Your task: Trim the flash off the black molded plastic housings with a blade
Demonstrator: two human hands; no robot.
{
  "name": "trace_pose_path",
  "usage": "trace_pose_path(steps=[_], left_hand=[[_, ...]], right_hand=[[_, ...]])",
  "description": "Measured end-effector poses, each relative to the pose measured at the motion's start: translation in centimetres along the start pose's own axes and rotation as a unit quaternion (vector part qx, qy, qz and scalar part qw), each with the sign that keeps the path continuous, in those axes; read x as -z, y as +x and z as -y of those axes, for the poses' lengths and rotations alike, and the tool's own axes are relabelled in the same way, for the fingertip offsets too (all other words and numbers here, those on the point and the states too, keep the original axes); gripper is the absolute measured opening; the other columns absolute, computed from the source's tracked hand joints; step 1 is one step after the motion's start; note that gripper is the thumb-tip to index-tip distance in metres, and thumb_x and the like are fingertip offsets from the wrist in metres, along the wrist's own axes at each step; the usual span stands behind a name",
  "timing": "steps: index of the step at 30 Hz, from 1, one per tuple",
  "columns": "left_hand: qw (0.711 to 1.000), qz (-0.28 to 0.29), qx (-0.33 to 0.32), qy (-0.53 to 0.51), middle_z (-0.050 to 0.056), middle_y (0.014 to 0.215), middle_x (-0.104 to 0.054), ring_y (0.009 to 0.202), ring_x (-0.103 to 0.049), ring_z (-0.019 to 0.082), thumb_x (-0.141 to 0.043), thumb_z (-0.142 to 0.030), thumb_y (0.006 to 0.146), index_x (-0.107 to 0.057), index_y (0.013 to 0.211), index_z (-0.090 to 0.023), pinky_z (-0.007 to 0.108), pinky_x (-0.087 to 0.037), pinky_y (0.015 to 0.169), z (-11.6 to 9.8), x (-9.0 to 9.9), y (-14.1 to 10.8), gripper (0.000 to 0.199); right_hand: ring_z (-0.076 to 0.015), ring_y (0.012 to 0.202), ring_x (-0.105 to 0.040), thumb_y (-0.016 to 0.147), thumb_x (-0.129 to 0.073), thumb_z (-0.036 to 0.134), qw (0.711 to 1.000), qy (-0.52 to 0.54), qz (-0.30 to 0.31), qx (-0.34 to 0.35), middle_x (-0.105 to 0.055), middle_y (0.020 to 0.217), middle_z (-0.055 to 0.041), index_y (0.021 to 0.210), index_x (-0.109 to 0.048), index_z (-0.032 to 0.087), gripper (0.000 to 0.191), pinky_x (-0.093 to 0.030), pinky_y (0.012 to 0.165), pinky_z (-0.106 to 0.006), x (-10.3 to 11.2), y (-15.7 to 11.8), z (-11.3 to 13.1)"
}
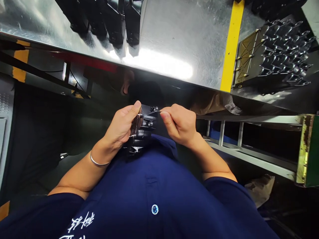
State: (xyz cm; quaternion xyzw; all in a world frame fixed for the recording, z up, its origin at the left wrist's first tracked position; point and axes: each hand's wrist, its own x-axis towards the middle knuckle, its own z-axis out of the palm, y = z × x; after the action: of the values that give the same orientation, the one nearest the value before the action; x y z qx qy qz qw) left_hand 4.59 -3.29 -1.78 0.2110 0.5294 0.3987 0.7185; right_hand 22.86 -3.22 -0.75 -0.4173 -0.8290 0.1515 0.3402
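Close to my chest, my left hand (124,121) grips a black moulded part (147,124) by its flat side, thumb over the top edge. Bright metal pins or screws show along that side, and small fittings stick out on the other. My right hand (179,122) is closed in a pinch at the part's upper right. A thin dark rod (159,111) runs from its fingertips to a fitting on the part. Most of the rod is hidden in the fist, so its kind does not show.
Ahead lies a metal bench (184,36) with several black parts (132,23) at its left edge. Yellow tape (231,46) crosses it, and right of that stands a block of black parts with metal loops (276,56). A grey metal frame (256,157) is at my right.
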Motion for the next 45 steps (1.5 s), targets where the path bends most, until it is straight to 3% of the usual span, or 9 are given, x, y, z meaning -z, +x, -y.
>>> trace_pose_path(steps=[5,17,22,27,29,33,38,43,45], left_hand=[[1.000,-0.011,-0.004,0.005,-0.001,0.051,-0.059,0.044,-0.055,0.012,-0.076,-0.062,0.067,-0.059,0.063,-0.018,0.024,-0.043,0.040,0.7,0.1,0.0,0.047],[0.999,-0.036,-0.002,-0.007,-0.002,0.051,-0.057,0.043,-0.051,0.010,-0.077,-0.059,0.068,-0.059,0.063,-0.017,0.022,-0.041,0.040,0.7,0.1,-0.3,0.046],[0.999,-0.046,-0.010,0.002,-0.002,0.050,-0.056,0.042,-0.050,0.010,-0.077,-0.058,0.067,-0.057,0.061,-0.018,0.022,-0.040,0.039,1.1,0.2,-0.6,0.046],[0.999,-0.026,-0.030,0.031,-0.002,0.049,-0.056,0.039,-0.050,0.010,-0.075,-0.061,0.068,-0.057,0.061,-0.018,0.023,-0.041,0.038,0.5,-0.3,-1.5,0.047],[0.997,-0.032,-0.056,0.043,-0.002,0.049,-0.056,0.039,-0.050,0.010,-0.075,-0.061,0.069,-0.058,0.062,-0.018,0.023,-0.041,0.038,0.1,-0.5,-1.8,0.047],[0.992,-0.061,-0.096,0.052,-0.002,0.050,-0.057,0.040,-0.050,0.010,-0.076,-0.060,0.068,-0.060,0.063,-0.017,0.022,-0.041,0.038,-0.2,-0.4,-2.0,0.046],[0.990,-0.067,-0.108,0.061,-0.002,0.052,-0.060,0.043,-0.052,0.010,-0.077,-0.058,0.067,-0.063,0.064,-0.017,0.022,-0.043,0.040,-0.2,-0.1,-2.4,0.044],[0.986,-0.062,-0.125,0.095,0.000,0.055,-0.064,0.045,-0.055,0.012,-0.076,-0.058,0.069,-0.066,0.068,-0.017,0.023,-0.042,0.041,-0.1,0.0,-3.0,0.042],[0.982,-0.056,-0.143,0.107,0.000,0.054,-0.063,0.044,-0.053,0.011,-0.075,-0.058,0.070,-0.067,0.068,-0.017,0.023,-0.039,0.041,0.1,0.1,-3.0,0.041]], right_hand=[[-0.0111,0.056,-0.049,0.098,-0.045,0.028,0.998,-0.065,0.003,-0.011,-0.061,0.061,-0.0012,0.079,-0.065,0.016,0.030,-0.036,0.058,-0.026,-0.4,-0.2,-0.2],[-0.0094,0.054,-0.049,0.097,-0.048,0.028,0.994,-0.111,0.013,-0.010,-0.059,0.057,0.0003,0.071,-0.065,0.016,0.033,-0.035,0.056,-0.024,-0.4,-0.6,-0.3],[-0.0085,0.053,-0.050,0.097,-0.047,0.027,0.998,-0.043,0.052,-0.010,-0.058,0.056,0.0004,0.067,-0.062,0.016,0.036,-0.035,0.055,-0.022,-0.1,-0.8,0.0],[-0.0058,0.049,-0.048,0.098,-0.046,0.026,0.981,0.137,0.138,-0.013,-0.058,0.058,0.0021,0.071,-0.063,0.016,0.034,-0.036,0.052,-0.019,1.5,-0.2,0.1],[-0.0063,0.051,-0.050,0.098,-0.046,0.026,0.982,0.144,0.118,-0.006,-0.060,0.059,0.0017,0.075,-0.064,0.016,0.031,-0.037,0.052,-0.020,2.0,0.0,0.1],[-0.0081,0.054,-0.053,0.097,-0.047,0.026,0.995,0.061,0.075,0.010,-0.060,0.059,0.0008,0.074,-0.065,0.015,0.031,-0.038,0.055,-0.022,1.8,-0.1,0.3],[-0.0061,0.053,-0.050,0.098,-0.046,0.026,0.980,0.125,0.156,-0.006,-0.058,0.059,0.0021,0.072,-0.061,0.015,0.032,-0.036,0.054,-0.019,2.0,-0.2,0.5],[-0.0044,0.049,-0.039,0.099,-0.044,0.028,0.949,0.201,0.242,-0.030,-0.047,0.055,0.0050,0.062,-0.051,0.016,0.040,-0.032,0.051,-0.019,3.1,0.3,0.4],[-0.0045,0.049,-0.041,0.099,-0.044,0.030,0.926,0.258,0.275,-0.022,-0.048,0.055,0.0044,0.063,-0.053,0.016,0.040,-0.034,0.051,-0.019,3.3,0.2,0.1]])
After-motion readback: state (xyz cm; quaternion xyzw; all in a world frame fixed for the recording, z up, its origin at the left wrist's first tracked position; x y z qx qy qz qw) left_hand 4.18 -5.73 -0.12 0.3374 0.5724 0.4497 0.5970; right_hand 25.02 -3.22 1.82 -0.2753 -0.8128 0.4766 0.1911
